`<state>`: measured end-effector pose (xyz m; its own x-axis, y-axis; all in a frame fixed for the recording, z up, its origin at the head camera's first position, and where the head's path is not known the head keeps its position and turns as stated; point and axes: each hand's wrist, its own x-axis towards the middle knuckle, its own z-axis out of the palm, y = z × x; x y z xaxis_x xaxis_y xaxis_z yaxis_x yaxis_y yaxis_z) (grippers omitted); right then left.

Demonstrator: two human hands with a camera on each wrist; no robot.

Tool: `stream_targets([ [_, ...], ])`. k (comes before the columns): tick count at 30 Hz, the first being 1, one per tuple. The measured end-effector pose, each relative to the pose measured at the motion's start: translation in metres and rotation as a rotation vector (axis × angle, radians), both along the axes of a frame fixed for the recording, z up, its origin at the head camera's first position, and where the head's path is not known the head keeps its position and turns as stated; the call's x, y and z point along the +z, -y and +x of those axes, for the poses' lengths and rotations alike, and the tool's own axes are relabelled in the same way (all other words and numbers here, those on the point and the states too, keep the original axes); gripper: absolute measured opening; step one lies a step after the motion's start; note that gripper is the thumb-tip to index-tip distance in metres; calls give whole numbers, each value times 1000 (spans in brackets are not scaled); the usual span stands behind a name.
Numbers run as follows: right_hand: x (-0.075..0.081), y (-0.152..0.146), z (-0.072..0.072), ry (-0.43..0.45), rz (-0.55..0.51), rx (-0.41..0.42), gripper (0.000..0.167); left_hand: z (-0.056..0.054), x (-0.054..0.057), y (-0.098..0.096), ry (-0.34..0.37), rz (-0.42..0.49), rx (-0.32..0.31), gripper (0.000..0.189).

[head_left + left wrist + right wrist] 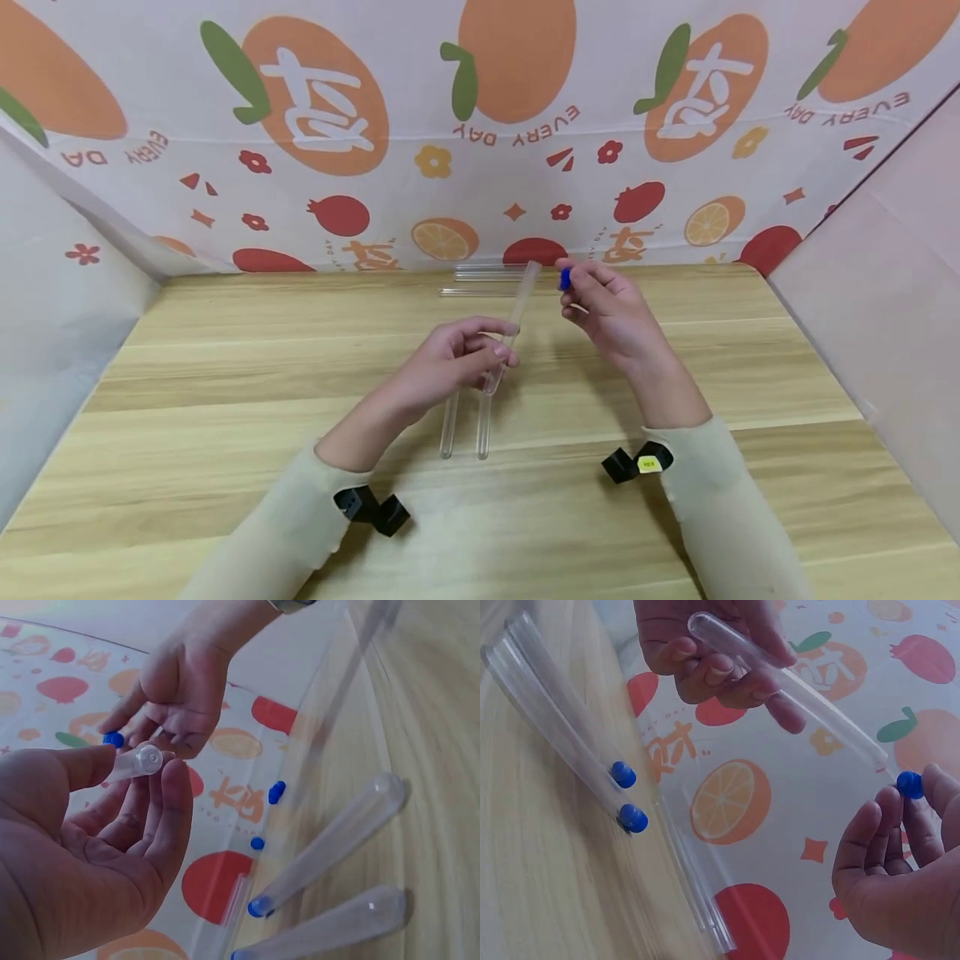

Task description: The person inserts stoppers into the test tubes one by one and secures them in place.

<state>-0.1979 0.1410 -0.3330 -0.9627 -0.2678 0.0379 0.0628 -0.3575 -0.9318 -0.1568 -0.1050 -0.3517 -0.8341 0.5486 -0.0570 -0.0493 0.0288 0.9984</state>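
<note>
My left hand (465, 354) holds a clear test tube (525, 290) between thumb and fingers, tilted up and away. Its rounded end points back toward me, its open end toward the right hand. With thumb and fingertips, my right hand (611, 312) pinches a small blue stopper (910, 784). In the right wrist view the stopper is close by the tube's mouth (883, 761). Below the left hand, two test tubes (447, 429) (483, 429) lie side by side on the table; the right wrist view shows blue stoppers (622, 774) (633, 818) in their far ends.
More clear tubes (480, 292) lie crosswise along the wooden table's (225, 375) back edge. Loose blue stoppers (277, 792) (257, 844) show beyond the capped tubes in the left wrist view. A fruit-print cloth (517, 179) hangs directly behind the table.
</note>
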Motion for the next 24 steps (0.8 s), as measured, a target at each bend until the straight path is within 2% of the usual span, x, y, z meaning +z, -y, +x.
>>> stream_targets([
  [5,4,-1,2,18,-45,-23,22,7,5,-3,32,37,-45,33],
  [14,7,0,6,1,-88,-13,21,13,6,-6,52,51,-103,33],
  [20,5,2,8,-2,-90,8,20,15,4,-7,47,46,-117,34],
  [24,2,4,9,-3,-72,18,19,16,3,-8,46,31,-103,34],
])
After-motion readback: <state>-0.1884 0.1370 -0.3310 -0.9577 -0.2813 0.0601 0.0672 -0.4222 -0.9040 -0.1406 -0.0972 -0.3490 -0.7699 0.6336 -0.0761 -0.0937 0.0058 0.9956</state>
